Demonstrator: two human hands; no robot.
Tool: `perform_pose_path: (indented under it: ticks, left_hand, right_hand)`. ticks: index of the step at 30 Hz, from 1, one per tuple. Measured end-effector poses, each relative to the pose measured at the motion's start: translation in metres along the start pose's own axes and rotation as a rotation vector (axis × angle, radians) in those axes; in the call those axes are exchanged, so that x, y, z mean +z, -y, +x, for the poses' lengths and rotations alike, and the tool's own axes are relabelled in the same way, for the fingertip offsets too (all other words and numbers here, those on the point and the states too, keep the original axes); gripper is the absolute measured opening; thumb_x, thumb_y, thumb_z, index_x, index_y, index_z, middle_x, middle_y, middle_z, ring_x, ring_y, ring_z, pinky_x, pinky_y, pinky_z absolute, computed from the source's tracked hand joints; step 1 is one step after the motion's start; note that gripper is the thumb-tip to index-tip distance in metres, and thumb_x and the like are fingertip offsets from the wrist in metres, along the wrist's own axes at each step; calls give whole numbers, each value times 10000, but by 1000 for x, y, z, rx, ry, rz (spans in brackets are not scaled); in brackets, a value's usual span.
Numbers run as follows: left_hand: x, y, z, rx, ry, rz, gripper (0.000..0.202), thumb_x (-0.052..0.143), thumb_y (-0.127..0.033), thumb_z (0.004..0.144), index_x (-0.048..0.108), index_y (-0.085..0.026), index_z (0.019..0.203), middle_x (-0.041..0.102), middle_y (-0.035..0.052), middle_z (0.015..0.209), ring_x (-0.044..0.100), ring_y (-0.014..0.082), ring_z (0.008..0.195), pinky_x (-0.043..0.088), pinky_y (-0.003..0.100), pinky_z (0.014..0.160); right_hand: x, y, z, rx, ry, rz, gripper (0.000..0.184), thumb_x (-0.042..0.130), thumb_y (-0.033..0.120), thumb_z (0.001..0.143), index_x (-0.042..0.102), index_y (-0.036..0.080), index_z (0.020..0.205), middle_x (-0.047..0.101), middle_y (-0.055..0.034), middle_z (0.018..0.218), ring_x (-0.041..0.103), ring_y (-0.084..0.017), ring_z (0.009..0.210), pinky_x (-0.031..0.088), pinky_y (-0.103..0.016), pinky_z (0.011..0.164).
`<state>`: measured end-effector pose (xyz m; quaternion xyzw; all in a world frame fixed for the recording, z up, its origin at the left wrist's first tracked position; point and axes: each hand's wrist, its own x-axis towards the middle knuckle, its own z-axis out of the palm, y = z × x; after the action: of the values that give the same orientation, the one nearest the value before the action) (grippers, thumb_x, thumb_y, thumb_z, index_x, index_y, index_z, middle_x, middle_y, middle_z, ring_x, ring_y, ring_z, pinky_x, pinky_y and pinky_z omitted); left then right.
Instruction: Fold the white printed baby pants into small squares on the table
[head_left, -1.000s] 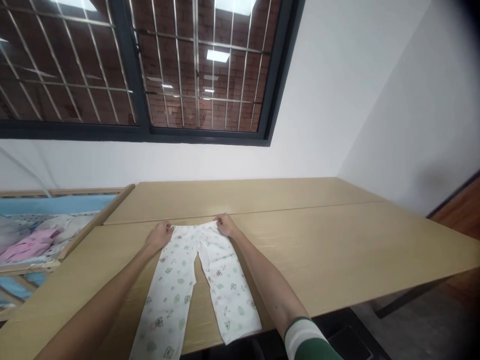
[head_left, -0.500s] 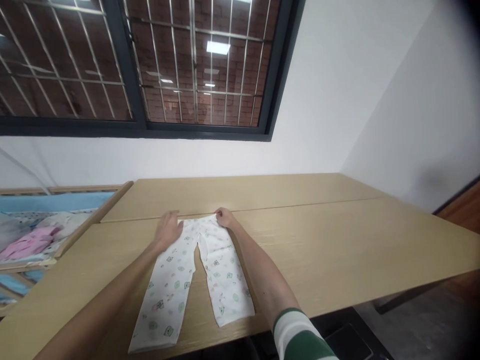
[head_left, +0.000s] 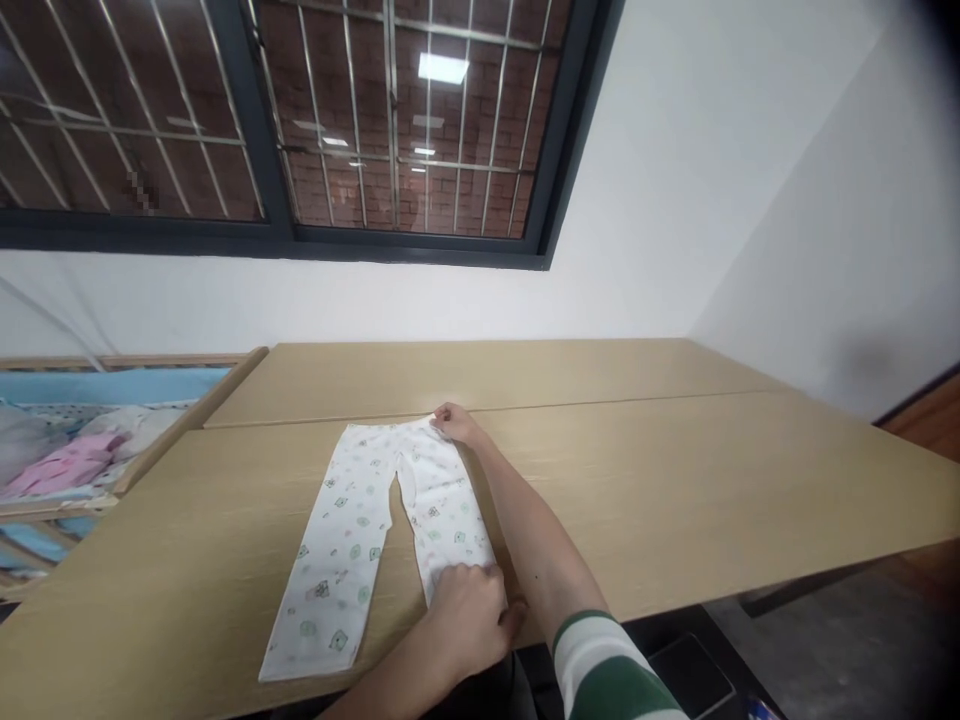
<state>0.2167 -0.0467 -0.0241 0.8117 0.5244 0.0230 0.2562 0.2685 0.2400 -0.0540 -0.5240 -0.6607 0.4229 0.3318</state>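
A pair of small white trousers (head_left: 330, 545) with a green and grey cartoon print lies spread flat, waistband at the far side and legs toward me. My right hand (head_left: 454, 423) pinches the right corner of the waistband between thumb and fingers. Over the lower end of the right leg, my left hand (head_left: 472, 612) is closed with its knuckles up, and it covers that hem. The left leg lies straight, its hem near the table's front edge.
The trousers rest on a wide wooden table (head_left: 637, 480) with a seam across it. At left stands a wooden cot (head_left: 232, 385) with pink cloth (head_left: 67, 465) inside. Behind are a white wall and a barred window (head_left: 405, 130). A dark object (head_left: 694, 675) sits below the front edge.
My left hand has left the waistband's left corner and come down to the right leg's hem. The right hand keeps its pinch on the waistband. The view has tilted slightly down.
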Motion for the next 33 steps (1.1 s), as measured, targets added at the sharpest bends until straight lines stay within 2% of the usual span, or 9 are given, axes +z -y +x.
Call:
perform_pose_path:
  ticks: [3,7,10,14,16,19,24,29,33]
  left_hand:
    - [-1,1,4,-5,-20,10,374,422,-407,939,712,-176,988,738,236,997,721,370,940,515,469,768]
    - [-8,8,-5,8,-102,-37,297,444,-292,903,706,-173,826,756,167,894,716,307,837,493,397,756]
    - [-16,18,-22,27,-196,-311,346,410,-309,952,658,-190,741,741,90,762,679,217,726,456,317,708]
    - [-30,38,-56,14,-271,-782,440,400,-469,1001,589,-197,712,702,34,686,575,142,595,393,256,590]
    - [-35,51,-76,-15,-326,-898,508,407,-566,993,568,-196,684,679,33,688,554,138,602,402,253,601]
    - [-37,74,-107,-90,-388,-929,576,416,-662,962,573,-193,667,648,27,672,533,139,587,407,260,604]
    - [-19,122,-150,-264,-430,-849,622,407,-732,926,584,-200,656,637,27,649,579,173,629,406,266,601]
    - [-1,163,-171,-382,-471,-671,600,378,-701,935,546,-212,631,595,18,593,578,187,610,385,279,603]
    - [8,179,-175,-428,-443,-458,490,353,-543,989,559,-215,689,637,19,638,620,191,643,374,284,633]
  right_hand:
    - [-5,0,0,-5,10,27,174,747,138,774,620,156,892,549,67,636,520,-87,609,412,-185,603]
    - [-10,3,-2,-9,10,75,238,780,121,722,610,174,881,542,79,616,535,-94,602,431,-191,607]
    - [-10,12,-4,0,-10,103,256,784,160,730,590,184,895,557,69,608,561,-115,583,453,-210,578]
    - [1,39,-3,-13,-25,131,263,726,240,817,568,181,1019,609,41,663,594,-132,578,491,-240,567]
    - [15,56,0,-34,-25,128,270,696,253,848,561,176,1069,635,24,717,613,-131,607,505,-242,586]
    - [44,79,7,-67,-31,84,273,689,257,856,567,173,1086,645,14,767,625,-126,650,501,-232,613]
    - [105,99,10,-96,-62,-69,231,691,221,835,580,194,1037,636,29,766,621,-127,693,458,-220,639]
    - [152,103,6,-100,-47,-258,182,674,184,834,588,220,990,655,20,771,628,-153,742,421,-233,649]
    - [175,104,2,-94,-8,-370,179,637,150,853,592,223,1010,660,14,733,641,-169,737,418,-240,647]
